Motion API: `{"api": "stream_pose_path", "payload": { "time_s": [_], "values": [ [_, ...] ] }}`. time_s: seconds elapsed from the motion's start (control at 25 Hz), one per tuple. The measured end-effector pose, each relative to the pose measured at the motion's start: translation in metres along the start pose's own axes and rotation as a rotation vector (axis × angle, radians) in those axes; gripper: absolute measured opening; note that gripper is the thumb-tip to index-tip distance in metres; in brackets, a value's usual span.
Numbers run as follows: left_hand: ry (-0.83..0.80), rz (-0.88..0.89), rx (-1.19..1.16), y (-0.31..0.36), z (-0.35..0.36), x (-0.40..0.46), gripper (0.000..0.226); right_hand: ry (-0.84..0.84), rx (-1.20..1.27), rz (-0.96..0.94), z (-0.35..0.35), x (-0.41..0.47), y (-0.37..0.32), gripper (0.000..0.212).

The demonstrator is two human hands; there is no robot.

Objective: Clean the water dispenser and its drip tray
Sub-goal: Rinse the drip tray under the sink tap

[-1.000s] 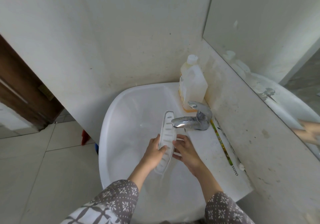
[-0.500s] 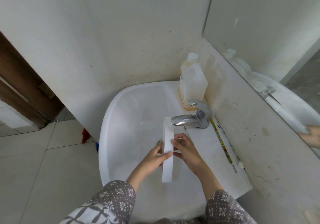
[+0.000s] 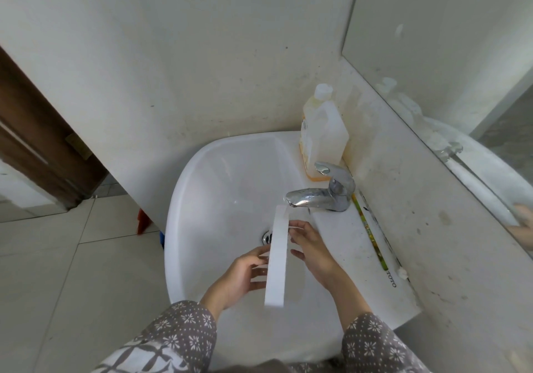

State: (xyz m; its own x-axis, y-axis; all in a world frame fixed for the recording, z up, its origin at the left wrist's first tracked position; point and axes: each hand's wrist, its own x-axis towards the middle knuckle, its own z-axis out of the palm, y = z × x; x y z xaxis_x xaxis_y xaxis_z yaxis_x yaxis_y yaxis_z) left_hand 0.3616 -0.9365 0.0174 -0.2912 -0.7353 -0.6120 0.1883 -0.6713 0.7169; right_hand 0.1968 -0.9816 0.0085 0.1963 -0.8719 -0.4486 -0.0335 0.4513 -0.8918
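At the centre of the frame, the left hand (image 3: 239, 279) and right hand (image 3: 313, 253) are gripping the white drip tray (image 3: 277, 257) from either side, holding it over the sink (image 3: 202, 199), its far end just under the tap (image 3: 320, 196).

drip tray (image 3: 277, 253): white plastic, smooth, matt on the side shown
sink (image 3: 202, 199): white ceramic, glossy, smooth
tap (image 3: 323, 194): chromed metal, shiny, mirror-like
bottle (image 3: 323, 133): translucent plastic, dull, yellowish stain low down
wall (image 3: 173, 55): pale, matt, speckled with marks
sleeves (image 3: 184, 335): patterned cloth, soft, matt
door frame (image 3: 37, 130): dark wood, low sheen
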Motion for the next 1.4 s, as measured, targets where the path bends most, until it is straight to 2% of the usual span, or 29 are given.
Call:
{"api": "stream_pose_path", "payload": {
  "time_s": [0.08, 0.2, 0.32, 0.48, 0.6, 0.68, 0.76, 0.88, 0.96, 1.16, 1.4],
  "values": [
    [0.012, 0.002, -0.051, 0.004, 0.004, 0.0, 0.027, -0.061, 0.05, 0.024, -0.002, 0.001, 0.002, 0.023],
    [0.062, -0.029, 0.027, 0.01, 0.012, 0.003, 0.027, -0.09, 0.075, -0.033, -0.004, -0.001, 0.001, 0.035],
    [0.085, 0.005, 0.09, 0.014, 0.014, 0.006, 0.042, -0.076, 0.071, -0.101, -0.004, -0.002, 0.0, 0.039],
    [0.04, 0.096, 0.24, 0.013, 0.016, 0.01, 0.06, -0.049, -0.076, -0.182, 0.0, 0.0, 0.003, 0.044],
    [0.123, 0.161, 0.168, 0.017, 0.025, 0.014, 0.065, 0.002, -0.054, -0.231, 0.003, -0.001, 0.002, 0.056],
    [0.129, 0.182, 0.051, 0.024, 0.03, 0.014, 0.06, -0.007, 0.03, -0.144, 0.002, -0.004, -0.002, 0.058],
    [0.096, 0.22, -0.009, 0.028, 0.033, 0.015, 0.054, -0.092, 0.101, -0.033, 0.002, -0.009, -0.008, 0.042],
    [0.164, 0.258, 0.076, 0.035, 0.033, 0.018, 0.035, -0.15, 0.209, -0.003, 0.001, -0.011, -0.011, 0.03],
    [0.237, 0.284, 0.127, 0.037, 0.032, 0.021, 0.031, -0.133, 0.226, -0.051, -0.001, -0.009, -0.01, 0.036],
    [0.28, 0.283, 0.227, 0.04, 0.037, 0.021, 0.03, -0.081, 0.168, -0.12, -0.003, -0.006, -0.004, 0.052],
    [0.296, 0.247, 0.188, 0.03, 0.037, 0.017, 0.023, -0.093, 0.111, -0.098, -0.002, -0.007, -0.004, 0.053]
  ]
}}
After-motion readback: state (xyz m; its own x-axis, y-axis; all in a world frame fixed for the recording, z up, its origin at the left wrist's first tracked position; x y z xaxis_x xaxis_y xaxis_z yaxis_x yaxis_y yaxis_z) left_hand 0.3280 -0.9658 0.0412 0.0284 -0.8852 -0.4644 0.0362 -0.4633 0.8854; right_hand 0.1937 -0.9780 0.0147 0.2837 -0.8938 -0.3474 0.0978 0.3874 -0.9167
